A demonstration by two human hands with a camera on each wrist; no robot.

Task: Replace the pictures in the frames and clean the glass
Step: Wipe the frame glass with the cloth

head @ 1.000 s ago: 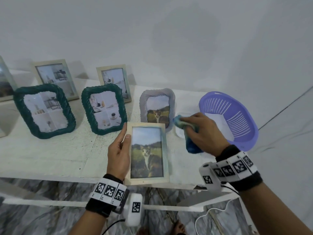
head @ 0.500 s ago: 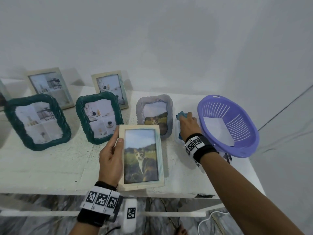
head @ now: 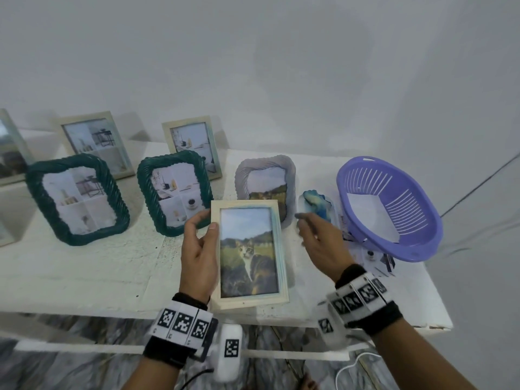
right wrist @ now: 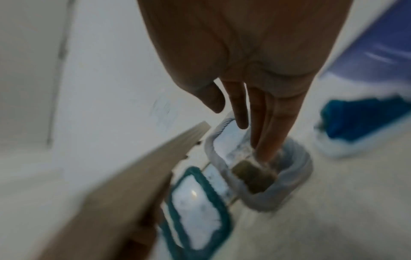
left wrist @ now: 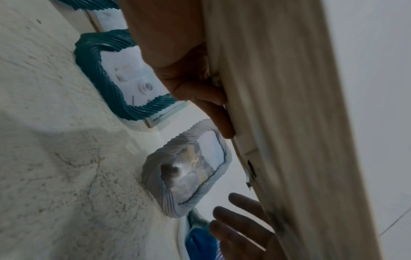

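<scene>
My left hand (head: pixel 201 243) grips the left edge of a pale wooden frame (head: pixel 249 253) with a cat picture, held tilted above the white table (head: pixel 84 266); the left wrist view shows my fingers (left wrist: pixel 209 98) curled behind the frame's back (left wrist: pixel 289 105). A blue cloth (head: pixel 316 205) lies on a white dish beside the purple basket (head: pixel 394 209). My right hand (head: pixel 315 235) hovers empty just in front of the cloth, fingers straight (right wrist: pixel 255 112). A grey ribbed frame (head: pixel 266 181) with another cat picture stands behind the held frame.
Two dark green rope-style frames (head: pixel 77 198) (head: pixel 174 192) and two pale wooden frames (head: pixel 97 142) (head: pixel 192 144) stand along the back. A white sheet lies in the basket and loose pictures (head: pixel 377 260) lie under its front. The wall is close behind.
My right hand carried the blue cloth to the dish by the basket, let go of it and drew back toward me. The left hand keeps holding the cat frame.
</scene>
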